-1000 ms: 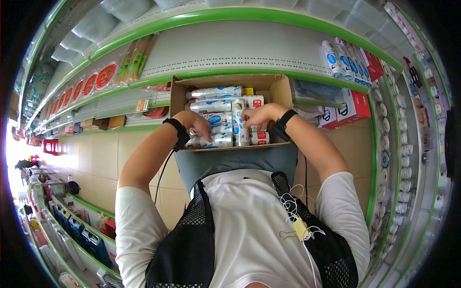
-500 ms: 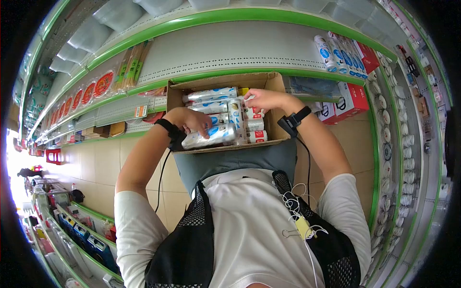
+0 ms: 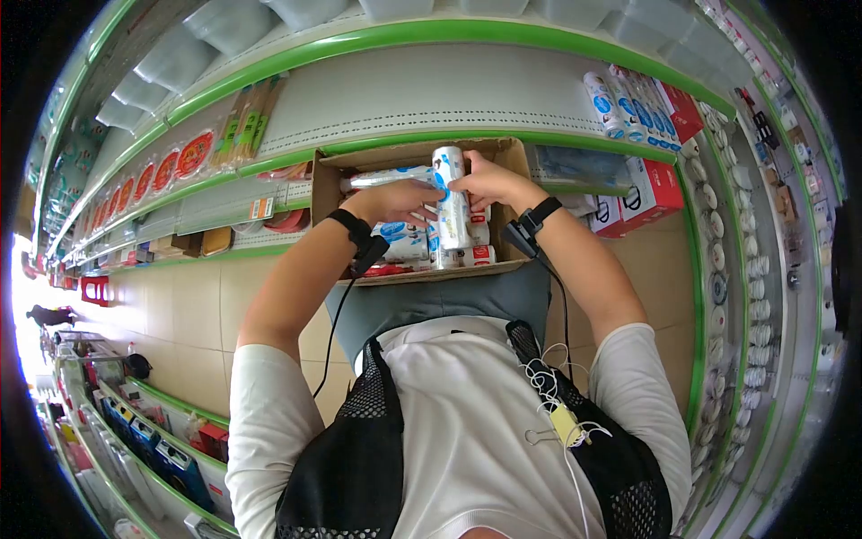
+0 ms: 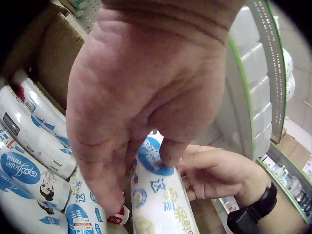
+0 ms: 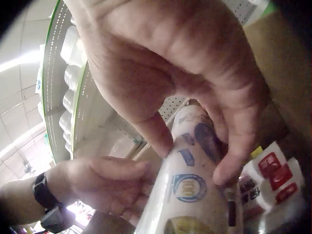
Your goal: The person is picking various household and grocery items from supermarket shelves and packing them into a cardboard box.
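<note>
A white-and-blue printed roll [image 3: 453, 220] is held above other rolls in a cardboard box [image 3: 532, 211]. My right hand [image 3: 494, 182] grips its far part; in the right wrist view, thumb and fingers of the right hand [image 5: 190, 58] lie on opposite sides of the roll [image 5: 183, 180]. My left hand [image 3: 400, 199] comes from the left. In the left wrist view, that left hand [image 4: 146, 83] has its thumb on the roll [image 4: 158, 200] and fingers along the other side. Packed rolls [image 4: 36, 141] lie beside it, partly hidden by the hands in the head view.
Behind the box runs a green-edged shelf [image 3: 386, 139] with similar rolls [image 3: 603, 106] at the right and wooden sticks [image 3: 247, 121] at the left. A red box [image 3: 654, 193] stands right of the carton. Cables hang from both wrist cameras.
The left hand has moved right and away from the body. The roll it held low at the left now stands lengthwise between both hands, and red packaging shows where it was.
</note>
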A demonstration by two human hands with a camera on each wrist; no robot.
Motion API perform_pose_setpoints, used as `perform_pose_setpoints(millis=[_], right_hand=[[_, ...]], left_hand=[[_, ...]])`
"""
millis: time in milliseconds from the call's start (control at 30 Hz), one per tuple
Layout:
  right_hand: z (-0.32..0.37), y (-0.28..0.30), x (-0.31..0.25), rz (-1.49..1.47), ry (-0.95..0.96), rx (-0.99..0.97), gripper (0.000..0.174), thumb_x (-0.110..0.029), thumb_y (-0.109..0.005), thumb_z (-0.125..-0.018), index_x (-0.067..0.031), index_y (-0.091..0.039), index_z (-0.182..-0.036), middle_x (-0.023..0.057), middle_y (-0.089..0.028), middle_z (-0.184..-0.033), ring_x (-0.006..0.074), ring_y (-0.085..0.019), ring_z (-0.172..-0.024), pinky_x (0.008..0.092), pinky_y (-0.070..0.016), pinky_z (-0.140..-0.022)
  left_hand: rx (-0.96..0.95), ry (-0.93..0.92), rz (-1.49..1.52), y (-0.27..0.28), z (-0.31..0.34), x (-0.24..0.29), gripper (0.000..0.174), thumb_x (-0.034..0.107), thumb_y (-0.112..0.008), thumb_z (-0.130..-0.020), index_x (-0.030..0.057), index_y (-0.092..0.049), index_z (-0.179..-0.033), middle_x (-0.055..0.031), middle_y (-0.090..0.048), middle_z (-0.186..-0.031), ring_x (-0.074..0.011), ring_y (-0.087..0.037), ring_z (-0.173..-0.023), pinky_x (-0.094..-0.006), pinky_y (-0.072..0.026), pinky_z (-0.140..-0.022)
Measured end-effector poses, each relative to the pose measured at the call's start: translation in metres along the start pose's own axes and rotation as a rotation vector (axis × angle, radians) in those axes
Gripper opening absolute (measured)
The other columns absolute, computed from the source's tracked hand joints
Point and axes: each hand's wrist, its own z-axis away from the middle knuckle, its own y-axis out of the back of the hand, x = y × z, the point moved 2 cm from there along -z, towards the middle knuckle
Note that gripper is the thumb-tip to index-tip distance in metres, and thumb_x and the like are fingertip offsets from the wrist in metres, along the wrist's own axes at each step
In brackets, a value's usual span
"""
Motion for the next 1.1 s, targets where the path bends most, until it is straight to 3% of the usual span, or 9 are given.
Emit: perform_pose_setpoints(millis=[333,400,533,600,633,733,867,1000,1100], right_hand=[[-0.035,-0.003,0.049,0.396,-0.323,-0.166,0.088,-0.026,-0.072,-0.085,0.0061,-0.014,-0.142,0.0234,-0.066,-0.103,0.0313,-0.073,-0.079,0.0438,-0.0627,-0.068],[-0.034,-0.012,0.053,0.472,-0.243,-0.151,0.059,-0.034,-0.064,-0.083,0.0109,-0.051,-0.12,0.0228,-0.068,-0.1,0.0285,-0.072,-0.074,0.039,-0.0603,-0.056],[-0.022,-0.01,0.033,0.618,-0.231,-0.114,0.04,-0.03,-0.062,-0.084,0.0069,-0.062,-0.098,0.0198,-0.068,-0.084,0.0263,-0.07,-0.07,0.0395,-0.055,-0.053],[-0.015,0.0,0.022,0.64,-0.072,-0.148,0.067,-0.036,-0.066,-0.088,0.0026,-0.04,-0.137,0.0139,-0.066,-0.088,0.0202,-0.06,-0.058,0.0319,-0.0519,-0.053],[-0.002,0.004,0.01,0.554,0.088,0.014,0.022,-0.019,-0.06,-0.087,0.001,-0.064,-0.096,0.0161,-0.067,-0.077,0.0275,-0.065,-0.062,0.0396,-0.0517,-0.055],[0.016,0.065,-0.01,0.224,0.457,0.278,0.023,-0.02,-0.061,-0.088,0.0015,-0.064,-0.096,0.0166,-0.068,-0.076,0.0287,-0.066,-0.064,0.0373,-0.0529,-0.061],[0.012,0.206,0.01,0.666,0.567,1.247,0.038,-0.023,-0.069,-0.085,-0.0043,-0.057,-0.116,0.0194,-0.068,-0.102,0.0343,-0.068,-0.097,0.0436,-0.0543,-0.08],[0.023,0.274,0.052,0.897,0.002,1.349,0.052,-0.029,-0.073,-0.082,-0.0045,-0.052,-0.122,0.0271,-0.063,-0.111,0.0468,-0.061,-0.104,0.0513,-0.0508,-0.09],[0.004,0.29,0.089,1.03,0.081,1.333,0.055,-0.03,-0.074,-0.081,-0.0061,-0.05,-0.125,0.0273,-0.064,-0.108,0.0488,-0.061,-0.103,0.0533,-0.0511,-0.09]], left_hand=[[0.016,0.067,-0.076,0.029,-0.009,-0.022,0.047,0.036,-0.056,-0.1,0.0173,-0.049,-0.143,-0.0048,-0.05,-0.141,-0.0237,-0.053,-0.123,-0.0413,-0.0486,-0.096],[0.125,0.072,0.02,0.034,-0.012,-0.026,0.047,0.034,-0.054,-0.1,0.0159,-0.049,-0.143,-0.0052,-0.052,-0.139,-0.023,-0.052,-0.125,-0.0412,-0.0462,-0.099],[0.098,0.019,0.157,0.038,-0.017,-0.036,0.047,0.035,-0.053,-0.101,0.0151,-0.05,-0.143,-0.0056,-0.055,-0.136,-0.0228,-0.051,-0.126,-0.0413,-0.0435,-0.101],[0.077,-0.022,0.304,0.044,-0.017,-0.044,0.047,0.037,-0.051,-0.101,0.0151,-0.05,-0.142,-0.0059,-0.056,-0.136,-0.0225,-0.052,-0.124,-0.0409,-0.0423,-0.102],[0.039,-0.054,0.357,0.049,-0.016,-0.047,0.046,0.037,-0.053,-0.1,0.0157,-0.052,-0.141,-0.0059,-0.056,-0.136,-0.0227,-0.053,-0.123,-0.0406,-0.0431,-0.101],[0.157,-0.113,0.52,0.051,0.012,-0.043,0.04,0.032,-0.052,-0.099,0.0117,-0.058,-0.132,-0.0055,-0.061,-0.128,-0.0217,-0.058,-0.11,-0.0382,-0.0468,-0.092],[0.196,-0.183,0.701,0.079,0.024,-0.067,0.036,0.028,-0.053,-0.098,0.0095,-0.059,-0.128,-0.0063,-0.064,-0.121,-0.0212,-0.06,-0.102,-0.0375,-0.0491,-0.083],[0.339,-0.172,0.882,0.09,0.031,-0.08,0.029,0.023,-0.057,-0.094,0.0104,-0.062,-0.12,-0.0049,-0.066,-0.112,-0.0201,-0.062,-0.095,-0.0364,-0.0486,-0.078],[0.367,-0.158,0.906,0.09,0.037,-0.087,0.027,0.026,-0.052,-0.096,0.0099,-0.062,-0.115,-0.0064,-0.067,-0.11,-0.021,-0.064,-0.093,-0.0369,-0.0489,-0.078]])
